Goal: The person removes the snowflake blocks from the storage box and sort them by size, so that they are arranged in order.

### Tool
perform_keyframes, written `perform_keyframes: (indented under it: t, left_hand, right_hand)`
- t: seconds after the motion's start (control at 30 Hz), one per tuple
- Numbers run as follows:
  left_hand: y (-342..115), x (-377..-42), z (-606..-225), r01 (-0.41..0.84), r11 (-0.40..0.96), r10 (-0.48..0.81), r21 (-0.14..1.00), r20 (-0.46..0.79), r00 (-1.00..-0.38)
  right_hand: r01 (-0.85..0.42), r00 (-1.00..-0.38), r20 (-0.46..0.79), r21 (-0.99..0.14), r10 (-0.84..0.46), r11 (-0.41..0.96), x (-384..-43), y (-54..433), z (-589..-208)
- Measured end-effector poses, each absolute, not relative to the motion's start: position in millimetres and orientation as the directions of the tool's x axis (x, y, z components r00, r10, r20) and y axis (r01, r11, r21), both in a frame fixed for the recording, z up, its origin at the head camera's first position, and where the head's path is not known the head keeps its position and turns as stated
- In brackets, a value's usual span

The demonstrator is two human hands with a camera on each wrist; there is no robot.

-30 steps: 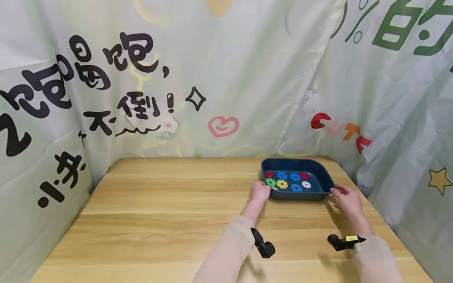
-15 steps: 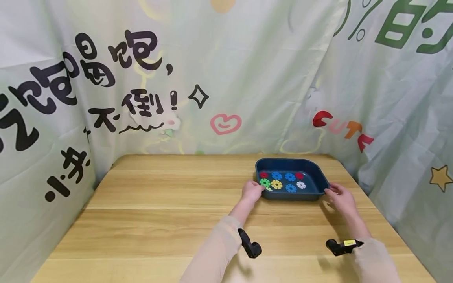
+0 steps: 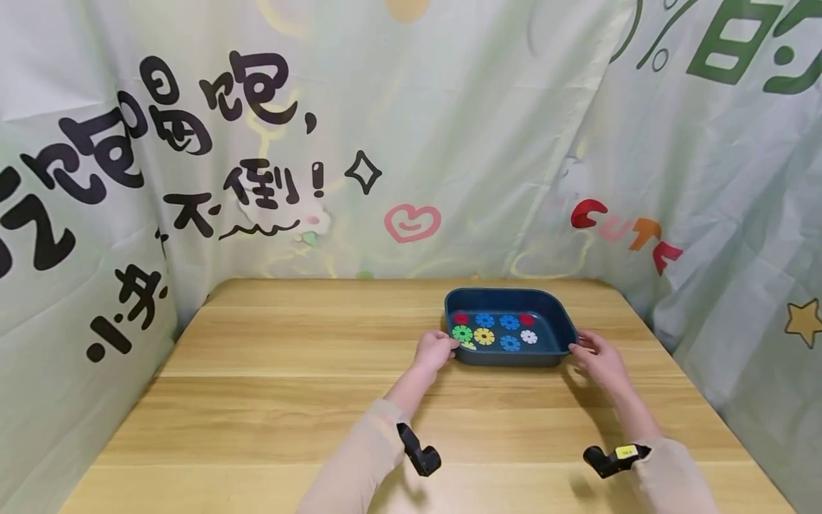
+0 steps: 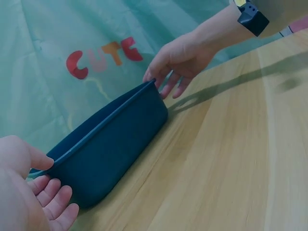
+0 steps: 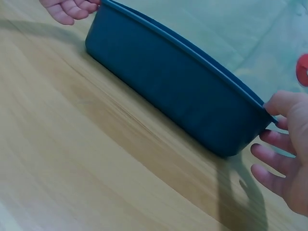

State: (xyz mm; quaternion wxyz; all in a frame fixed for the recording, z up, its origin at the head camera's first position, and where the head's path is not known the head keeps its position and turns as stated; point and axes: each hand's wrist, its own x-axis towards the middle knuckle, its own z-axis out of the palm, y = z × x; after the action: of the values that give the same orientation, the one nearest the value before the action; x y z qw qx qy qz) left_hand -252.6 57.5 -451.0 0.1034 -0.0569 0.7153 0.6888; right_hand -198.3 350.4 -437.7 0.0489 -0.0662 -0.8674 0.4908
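Note:
A dark blue rectangular basin (image 3: 514,357) with rounded corners is at the right rear of the table. Several notched plastic discs lie on its floor, among them a green disc (image 3: 462,333), a yellow disc (image 3: 484,336) and a white disc (image 3: 529,337); others are blue and red. My left hand (image 3: 434,350) pinches the rim at the near left corner, thumb on top and fingers below, as the left wrist view shows. At the near right corner my right hand (image 3: 600,360) pinches the rim between thumb and forefinger, the other fingers loosely bent beside the wall (image 5: 173,91).
The wooden table (image 3: 289,400) reaches back to a printed cloth curtain (image 3: 481,178), which also hangs along both sides. Each wrist wears a black camera, the left camera (image 3: 419,451) and the right camera (image 3: 613,460).
Both hands have moved the basin leftward across the table, with the discs inside it. The grip on the two near corners stays the same. The head view has shifted slightly.

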Motion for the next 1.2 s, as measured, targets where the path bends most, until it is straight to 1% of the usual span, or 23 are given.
perform_keyframes:
  t: [0.13,0.27,0.5,1.0,1.2]
  left_hand:
    - [39.7,-254.0,-452.7,-0.23,0.014,0.046,0.973,-0.23,-0.972]
    - [21.1,-253.2,-453.2,-0.223,0.024,0.029,0.974,-0.224,-0.974]
    - [-7.0,-248.2,-453.6,-0.191,0.096,-0.008,0.977,-0.192,-0.981]
    - [-60.3,-237.7,-451.6,-0.067,0.204,-0.069,0.977,-0.054,-0.996]
    - [-82.7,-229.4,-451.7,-0.056,0.235,-0.08,0.97,-0.038,-0.996]
  right_hand:
    - [0.056,-0.989,0.019,-0.863,0.144,0.501,-201.4,334.9,-437.4]
    - [0.05,-0.99,0.018,-0.878,0.137,0.476,-203.2,320.3,-439.0]
    - [0.037,-0.993,0.016,-0.897,0.117,0.44,-206.2,298.2,-442.8]
    - [-0.011,-0.999,0.027,-0.927,0.036,0.375,-209.3,257.8,-450.1]
    - [-0.034,-0.999,0.031,-0.942,-0.015,0.333,-209.9,243.9,-454.3]
